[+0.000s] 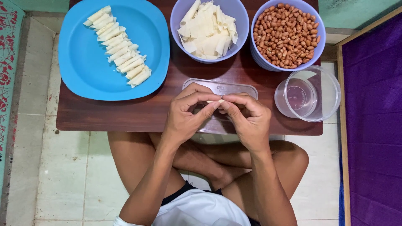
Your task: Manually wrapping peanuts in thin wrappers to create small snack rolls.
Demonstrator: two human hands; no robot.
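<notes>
We are looking down past our crossed legs at a low, dark, glossy wooden bench (104, 115). Up and to the left of our hands, a smooth blue plate (79, 62) with rounded corners is carrying a slanting row of pale rolled wrappers (119, 48). Straight above the hands, a lilac bowl (178, 16) is holding loose, flat pastry sheets (207, 29), and to its right a matching bowl (320, 44) is brimming with reddish-brown peanuts (287, 35). A clear round tub (331, 94) is sitting at the bench's right edge, and a clear flat lid (222, 88) is lying right under our fingers. Bare wood is staying open between plate and hands. Our left hand (184, 117) and right hand (249, 119) are curling inward, fingertips meeting and pinching a small pale wrapper piece (214, 101) between them, just above the lid.
</notes>
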